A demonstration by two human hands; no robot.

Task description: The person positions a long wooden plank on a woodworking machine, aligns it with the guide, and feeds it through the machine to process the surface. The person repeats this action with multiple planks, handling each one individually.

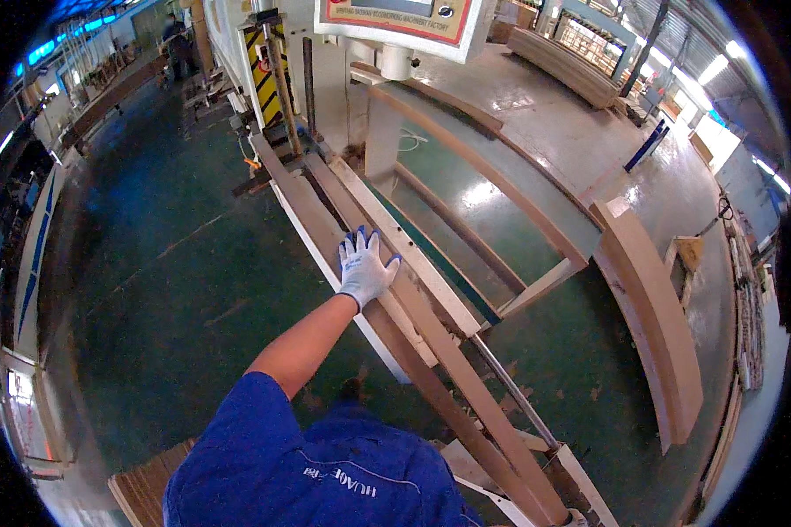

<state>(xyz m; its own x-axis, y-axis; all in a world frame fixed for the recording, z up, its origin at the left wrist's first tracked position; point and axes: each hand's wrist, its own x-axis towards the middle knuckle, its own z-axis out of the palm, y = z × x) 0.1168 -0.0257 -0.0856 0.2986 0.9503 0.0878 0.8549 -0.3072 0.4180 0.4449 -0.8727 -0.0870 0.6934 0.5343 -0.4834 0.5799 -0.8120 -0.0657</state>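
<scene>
My left hand, in a white glove with blue fingertips, lies palm down with its fingers spread. It rests on long wooden boards on a machine bed, and it is not wrapped round any of them. One long brown board runs diagonally from the machine head toward the lower right. Beside it, just below my hand, lies a shorter pale wood strip. At the lower right edge, by the near end of the long board, a bit of my gloved right hand shows; its fingers are hidden.
Ahead stands the machine column with a yellow-black striped panel and a control box above. A wooden frame rack lies to the right of the bed. Further right is a stack of curved boards. Cut boards sit at lower left.
</scene>
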